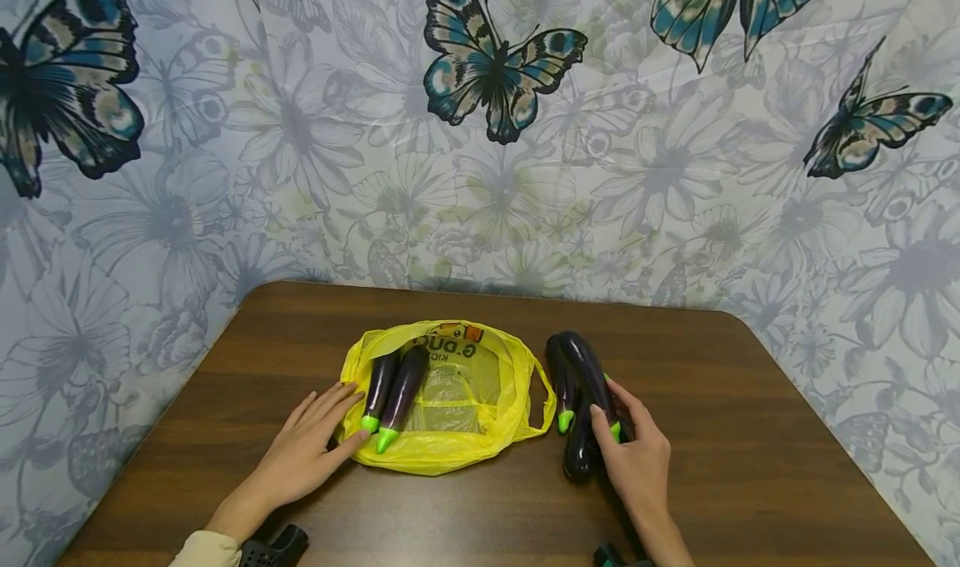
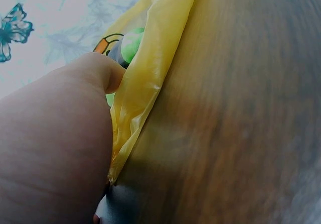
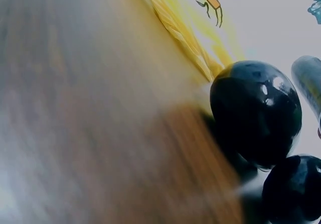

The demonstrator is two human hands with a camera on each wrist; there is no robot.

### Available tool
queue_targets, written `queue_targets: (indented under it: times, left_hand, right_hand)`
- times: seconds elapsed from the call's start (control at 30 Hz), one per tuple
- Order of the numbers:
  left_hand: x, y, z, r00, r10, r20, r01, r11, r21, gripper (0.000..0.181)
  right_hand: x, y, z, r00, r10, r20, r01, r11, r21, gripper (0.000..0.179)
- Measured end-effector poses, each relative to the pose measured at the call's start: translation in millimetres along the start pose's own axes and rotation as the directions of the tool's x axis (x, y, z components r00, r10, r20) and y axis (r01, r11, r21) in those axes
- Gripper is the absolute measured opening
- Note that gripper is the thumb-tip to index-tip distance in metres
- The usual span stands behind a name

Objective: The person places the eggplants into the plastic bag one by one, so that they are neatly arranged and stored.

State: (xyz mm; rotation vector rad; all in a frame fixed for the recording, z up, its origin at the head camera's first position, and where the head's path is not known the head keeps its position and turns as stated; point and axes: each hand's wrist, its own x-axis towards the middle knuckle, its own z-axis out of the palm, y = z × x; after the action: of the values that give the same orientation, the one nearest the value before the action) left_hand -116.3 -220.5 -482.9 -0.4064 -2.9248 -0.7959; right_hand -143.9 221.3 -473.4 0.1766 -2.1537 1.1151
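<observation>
In the head view a yellow plastic bag (image 1: 480, 454) lies on the table with its mouth spread wide. Two dark purple eggplants (image 1: 405, 388) with green caps are inside its left part. My left hand (image 1: 303, 454) rests against the bag's left rim, fingers fairly straight; in the left wrist view the thumb (image 2: 103, 73) reaches behind the yellow film. Right of the bag lie several glossy eggplants, one with its cap end toward me (image 1: 563, 383). My right hand (image 1: 637, 454) holds the upper eggplant (image 1: 581, 354) near its green cap, between thumb and fingers. Another eggplant's round end (image 1: 579, 454) shows below.
The brown wooden table (image 1: 465, 521) meets a wall with butterfly and flower print (image 1: 480, 217) at its far edge. A bag handle loop (image 1: 546, 404) points toward the eggplants on the right. Dark wrist-worn devices (image 1: 277, 546) show at the bottom.
</observation>
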Motion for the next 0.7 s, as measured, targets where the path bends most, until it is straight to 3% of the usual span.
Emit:
queue_targets:
  times: [0.23,0.7]
  left_hand:
    - [-0.1,0.1,-0.2,1.000,0.001,0.002,-0.001,1.000,-0.002,0.068]
    - [-0.9,1.5,-0.8,1.000,0.007,-0.004,-0.007,1.000,-0.003,0.068]
  right_hand:
    - [0.4,-3.5,3.2,0.990,-0.137,-0.028,0.136,0.990,-0.038,0.051]
    - [-2.9,-11.4,8.5,0.987,-0.159,-0.019,0.158,0.986,-0.047,0.052]
